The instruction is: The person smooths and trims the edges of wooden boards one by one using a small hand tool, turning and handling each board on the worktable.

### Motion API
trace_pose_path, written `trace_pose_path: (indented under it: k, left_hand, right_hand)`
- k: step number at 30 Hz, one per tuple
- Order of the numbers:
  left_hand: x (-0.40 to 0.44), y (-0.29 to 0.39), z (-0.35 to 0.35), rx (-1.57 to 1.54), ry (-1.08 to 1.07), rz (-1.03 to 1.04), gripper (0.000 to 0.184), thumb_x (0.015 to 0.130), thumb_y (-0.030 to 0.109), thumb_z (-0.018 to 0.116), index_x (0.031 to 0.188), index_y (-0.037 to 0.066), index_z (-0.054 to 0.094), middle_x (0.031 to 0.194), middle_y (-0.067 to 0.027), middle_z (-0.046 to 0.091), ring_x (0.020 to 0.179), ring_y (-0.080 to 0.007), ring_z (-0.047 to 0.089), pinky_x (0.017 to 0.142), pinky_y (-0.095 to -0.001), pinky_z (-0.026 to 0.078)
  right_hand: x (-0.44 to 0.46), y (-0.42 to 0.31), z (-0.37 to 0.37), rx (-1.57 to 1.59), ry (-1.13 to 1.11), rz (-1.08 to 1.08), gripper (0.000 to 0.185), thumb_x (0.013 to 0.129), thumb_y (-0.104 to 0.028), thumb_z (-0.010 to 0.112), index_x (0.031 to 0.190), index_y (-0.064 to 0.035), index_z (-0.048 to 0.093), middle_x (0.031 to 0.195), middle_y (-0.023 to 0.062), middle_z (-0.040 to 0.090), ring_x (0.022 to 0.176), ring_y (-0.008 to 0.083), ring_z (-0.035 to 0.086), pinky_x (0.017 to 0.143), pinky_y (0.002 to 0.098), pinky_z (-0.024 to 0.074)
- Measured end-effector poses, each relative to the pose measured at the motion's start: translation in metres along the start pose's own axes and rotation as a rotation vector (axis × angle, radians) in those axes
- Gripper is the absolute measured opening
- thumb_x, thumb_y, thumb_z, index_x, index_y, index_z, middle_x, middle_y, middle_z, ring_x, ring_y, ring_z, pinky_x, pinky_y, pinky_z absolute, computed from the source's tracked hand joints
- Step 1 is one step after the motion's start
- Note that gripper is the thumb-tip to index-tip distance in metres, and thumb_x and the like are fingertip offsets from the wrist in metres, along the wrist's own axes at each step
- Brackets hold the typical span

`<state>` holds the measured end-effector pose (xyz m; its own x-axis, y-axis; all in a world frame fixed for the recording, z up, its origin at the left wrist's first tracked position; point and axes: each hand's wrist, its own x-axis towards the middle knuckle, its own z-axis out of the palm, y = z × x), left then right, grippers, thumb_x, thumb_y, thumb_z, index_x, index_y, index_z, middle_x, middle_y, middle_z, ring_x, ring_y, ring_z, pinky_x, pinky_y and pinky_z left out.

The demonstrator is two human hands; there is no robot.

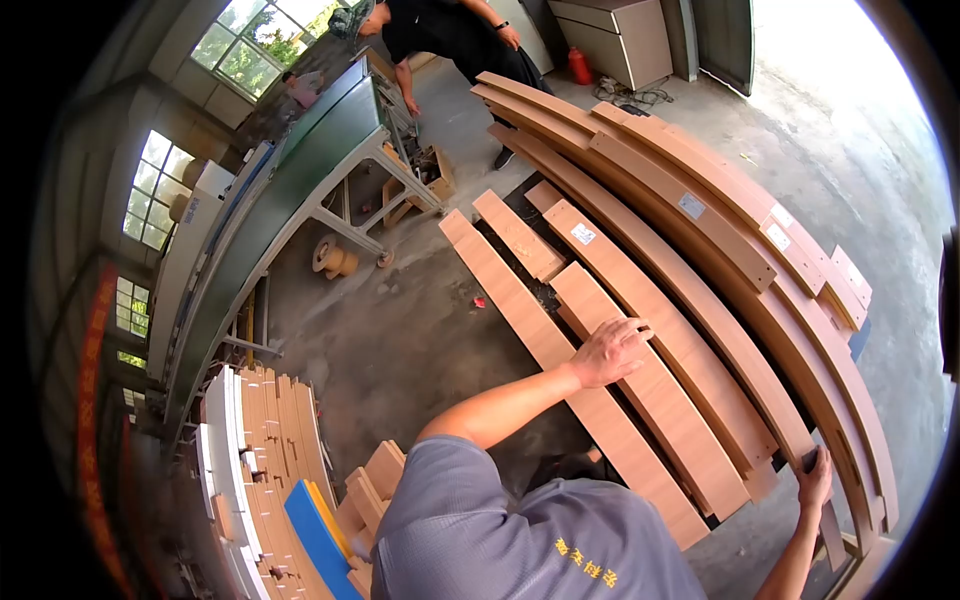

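My left hand lies over a light-brown board in the middle of the stack, its fingers bent together at the board's far edge. To the right, my right hand is closed round the near end of a long, narrow board, with a dark spot by the fingertips. Between these two boards lies another board with a white label. Nearer my left forearm, a long board runs along the stack's left side. A short board lies beyond my left hand.
More labelled boards are piled on the right. A green-topped conveyor table stands at the left, with a spool beneath. Another person bends beside it. Stacked strips and a blue piece are at lower left.
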<state>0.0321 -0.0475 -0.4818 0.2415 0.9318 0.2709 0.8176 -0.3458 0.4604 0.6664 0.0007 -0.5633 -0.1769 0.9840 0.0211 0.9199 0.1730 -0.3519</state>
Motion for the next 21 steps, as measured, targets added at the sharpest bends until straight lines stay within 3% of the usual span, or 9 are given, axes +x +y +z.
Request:
trace_pose_path:
  k: [1, 4, 8, 17, 19, 21]
  left_hand:
    - [-0.017, -0.001, 0.009, 0.004, -0.005, -0.009, 0.064, 0.086, 0.023, 0.077, 0.144, 0.009, 0.055, 0.150, -0.0161, 0.051, 0.139, -0.0375, 0.049, 0.118, -0.0506, 0.039]
    - [-0.058, -0.014, 0.028, 0.139, -0.055, -0.164, 0.071, 0.096, 0.035, 0.068, 0.158, 0.014, 0.041, 0.163, -0.0155, 0.037, 0.154, -0.0351, 0.030, 0.129, -0.0501, 0.024]
    - [-0.060, -0.009, 0.031, 0.196, -0.069, -0.196, 0.068, 0.098, 0.039, 0.064, 0.157, 0.012, 0.042, 0.164, -0.0143, 0.036, 0.155, -0.0329, 0.030, 0.130, -0.0505, 0.021]
    - [-0.059, -0.009, 0.028, 0.209, -0.066, -0.164, 0.064, 0.099, 0.037, 0.062, 0.155, 0.011, 0.045, 0.163, -0.0147, 0.038, 0.154, -0.0334, 0.032, 0.129, -0.0505, 0.022]
    - [-0.062, -0.009, 0.028, 0.226, -0.056, -0.176, 0.063, 0.099, 0.037, 0.062, 0.154, 0.011, 0.047, 0.162, -0.0152, 0.040, 0.153, -0.0339, 0.033, 0.128, -0.0512, 0.023]
    - [-0.061, -0.012, 0.029, 0.242, -0.054, -0.157, 0.062, 0.098, 0.038, 0.062, 0.152, 0.010, 0.049, 0.160, -0.0178, 0.043, 0.151, -0.0363, 0.036, 0.127, -0.0528, 0.025]
  right_hand:
    - [0.003, 0.003, 0.004, -0.006, -0.023, 0.020, 0.072, 0.071, -0.006, 0.085, 0.137, 0.0009, 0.056, 0.130, 0.0197, 0.062, 0.121, 0.0425, 0.060, 0.104, 0.0474, 0.0496]
    - [0.009, 0.014, 0.022, 0.001, -0.034, 0.035, 0.071, 0.074, -0.008, 0.084, 0.139, 0.0004, 0.056, 0.134, 0.0209, 0.061, 0.124, 0.0424, 0.060, 0.105, 0.0475, 0.0492]
    - [0.013, 0.019, 0.030, -0.013, -0.031, 0.061, 0.072, 0.074, -0.006, 0.084, 0.140, 0.0000, 0.056, 0.140, 0.0215, 0.060, 0.128, 0.0421, 0.059, 0.108, 0.0471, 0.0487]
    - [0.020, -0.001, 0.018, -0.013, -0.061, 0.106, 0.072, 0.072, -0.003, 0.083, 0.139, -0.0016, 0.057, 0.137, 0.0206, 0.062, 0.125, 0.0423, 0.061, 0.106, 0.0472, 0.0502]
    - [0.023, -0.008, 0.014, 0.027, -0.087, 0.123, 0.070, 0.070, -0.001, 0.075, 0.138, -0.0031, 0.058, 0.135, 0.0213, 0.064, 0.127, 0.0420, 0.060, 0.107, 0.0471, 0.0496]
    - [0.024, -0.002, 0.020, 0.049, -0.099, 0.072, 0.072, 0.073, -0.010, 0.083, 0.140, -0.0056, 0.058, 0.136, 0.0210, 0.063, 0.125, 0.0413, 0.061, 0.105, 0.0474, 0.0513]
